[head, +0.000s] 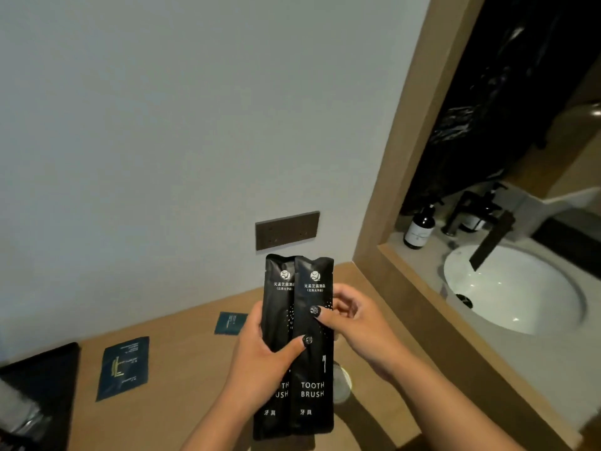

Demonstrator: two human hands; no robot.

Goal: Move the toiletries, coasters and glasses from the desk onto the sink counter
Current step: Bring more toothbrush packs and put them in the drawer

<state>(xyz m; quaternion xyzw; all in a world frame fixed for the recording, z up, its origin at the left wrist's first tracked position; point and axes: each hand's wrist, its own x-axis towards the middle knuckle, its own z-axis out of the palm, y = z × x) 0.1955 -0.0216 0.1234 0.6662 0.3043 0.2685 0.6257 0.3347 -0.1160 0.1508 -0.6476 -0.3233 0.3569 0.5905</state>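
Two black toothbrush packets stand upright side by side in front of me, above the wooden desk. My left hand grips them from the left with the thumb across the front. My right hand pinches the right packet's edge. On the desk lie a large dark blue sachet and a smaller dark blue sachet. A pale round object shows partly behind the packets. The sink counter with a white basin lies to the right.
A wooden frame separates the desk from the sink area. A dark pump bottle and a black faucet stand by the basin. A black tray sits at the desk's left. A dark socket panel is on the wall.
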